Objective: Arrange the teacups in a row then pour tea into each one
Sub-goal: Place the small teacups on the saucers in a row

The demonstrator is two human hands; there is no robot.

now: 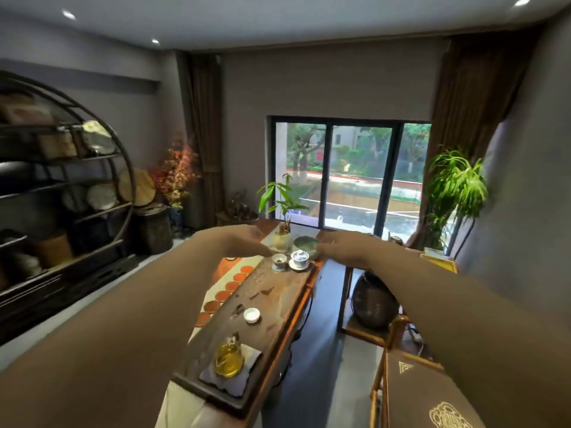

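Barely started — one white teacup (251, 314) sits alone mid-table (275, 307), glass pitcher of tea (229, 357) untouched on its mat at the near end. Both hands reach toward the far end: left hand (247, 240) & right hand (343, 247) look empty, fingers loosely spread, beside a strainer cup (279, 261) & lidded gaiwan (299, 258). No row yet, no pouring.

My two hands: left hand (244, 239), right hand (343, 247), mid-frame. One white teacup (251, 315), centre of frame. One cup with a dark strainer (279, 261) and one blue-and-white lidded cup (299, 257), just beside each other. One glass pitcher (229, 356) of yellow tea, lower centre. Seven round orange coasters (232, 285) visible in a line. Two green plants.
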